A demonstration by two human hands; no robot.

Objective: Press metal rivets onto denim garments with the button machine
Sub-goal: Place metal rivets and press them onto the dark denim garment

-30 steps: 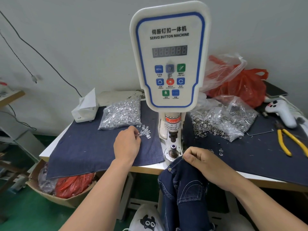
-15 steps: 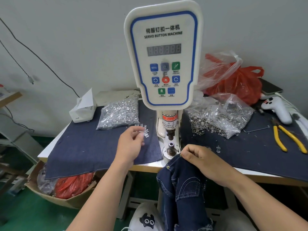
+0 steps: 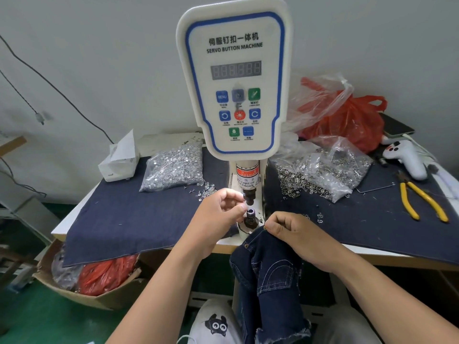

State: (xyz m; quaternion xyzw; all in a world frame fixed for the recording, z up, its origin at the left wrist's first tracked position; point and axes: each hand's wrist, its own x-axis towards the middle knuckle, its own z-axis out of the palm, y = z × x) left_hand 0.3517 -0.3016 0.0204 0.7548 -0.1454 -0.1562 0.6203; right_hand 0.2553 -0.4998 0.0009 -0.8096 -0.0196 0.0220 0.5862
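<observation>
left hand (image 3: 218, 209) at the button machine (image 3: 236, 95), fingertips pinched together right beside the lower die (image 3: 250, 214); prob a rivet in the pinch but too small to tell. right hand (image 3: 295, 232) pinches the top edge of the denim garment (image 3: 268, 274), just in front of the machine base, rest hanging off the desk (image 3: 74, 219) edge. loose rivets (image 3: 206, 191) on the dark cloth next to a clear bag of rivets (image 3: 173, 167), left of the machine. yellow pliers (image 3: 422, 202) far right.

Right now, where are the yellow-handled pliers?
In the head view the yellow-handled pliers lie far right on the dark denim cloth, in front of the white handheld controller and right of the clear bag of ring-shaped metal parts.
</observation>
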